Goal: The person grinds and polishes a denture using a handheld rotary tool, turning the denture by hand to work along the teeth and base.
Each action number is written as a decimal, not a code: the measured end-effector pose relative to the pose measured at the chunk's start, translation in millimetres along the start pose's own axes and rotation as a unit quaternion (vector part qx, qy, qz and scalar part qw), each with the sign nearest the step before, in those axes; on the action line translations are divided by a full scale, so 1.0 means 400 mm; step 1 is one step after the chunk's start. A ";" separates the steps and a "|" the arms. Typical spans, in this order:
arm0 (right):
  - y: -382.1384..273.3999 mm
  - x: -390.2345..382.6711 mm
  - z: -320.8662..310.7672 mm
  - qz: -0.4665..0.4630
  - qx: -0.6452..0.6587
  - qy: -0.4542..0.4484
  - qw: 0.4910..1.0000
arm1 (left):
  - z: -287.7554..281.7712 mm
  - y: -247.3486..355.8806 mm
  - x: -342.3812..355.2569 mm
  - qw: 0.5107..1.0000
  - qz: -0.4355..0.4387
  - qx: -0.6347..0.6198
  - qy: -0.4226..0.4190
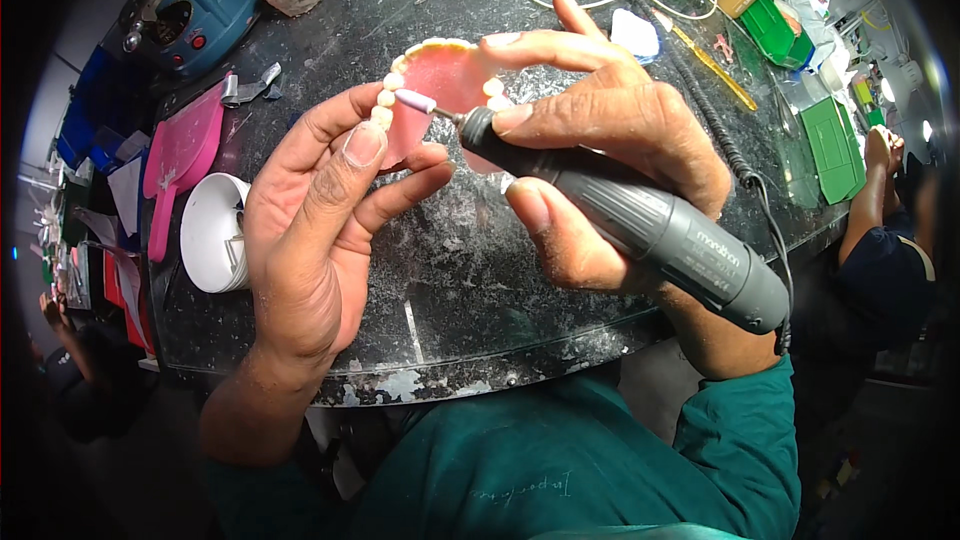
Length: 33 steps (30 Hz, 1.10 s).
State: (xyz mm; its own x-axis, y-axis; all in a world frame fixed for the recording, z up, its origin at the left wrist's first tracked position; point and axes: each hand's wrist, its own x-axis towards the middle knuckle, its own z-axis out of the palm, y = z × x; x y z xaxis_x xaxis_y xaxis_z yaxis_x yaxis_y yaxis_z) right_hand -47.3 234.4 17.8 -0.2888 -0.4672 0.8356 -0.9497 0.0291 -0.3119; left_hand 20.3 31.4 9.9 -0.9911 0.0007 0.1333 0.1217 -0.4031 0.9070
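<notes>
In the head view, here we are over the dark, scuffed table (450, 270), and the denture (432, 75) is up in the air above it, pink palate facing us. The left hand (300, 220) has it pinched at its left side, thumb against the edge by the teeth (390, 97), other fingers curled behind and below. Across comes the right hand (620, 130), closed around the dark grey handpiece (650, 215) in a pen-like hold, one finger stretched out to the denture's far right rim; it looks to be resting there, and that's a smart brace, I'd say, tying tool and work together. The purple tip (415, 100) lies right beside the inner face of the left-hand teeth; whether it's touching or spinning, I can't tell. Good form here would be feather-light pressure, short sweeps over the pink, clear of the tooth faces, and that left thumb well out of the tip's path. Watch the coiled cord (740, 155) too: slack seems best, so it doesn't tug the handpiece.
</notes>
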 end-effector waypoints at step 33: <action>0.001 -0.008 0.003 0.013 0.010 0.013 1.000 | 0.004 0.000 -0.001 1.000 -0.010 -0.013 0.002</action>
State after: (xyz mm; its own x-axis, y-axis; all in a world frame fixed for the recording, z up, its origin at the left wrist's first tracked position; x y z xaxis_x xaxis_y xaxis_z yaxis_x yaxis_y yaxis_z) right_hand -46.6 235.0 14.4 -0.3168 -0.4433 0.8385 -0.9391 0.0226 -0.3428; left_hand 20.6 33.0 10.4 -0.9934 0.0048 0.1142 0.1012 -0.4269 0.8986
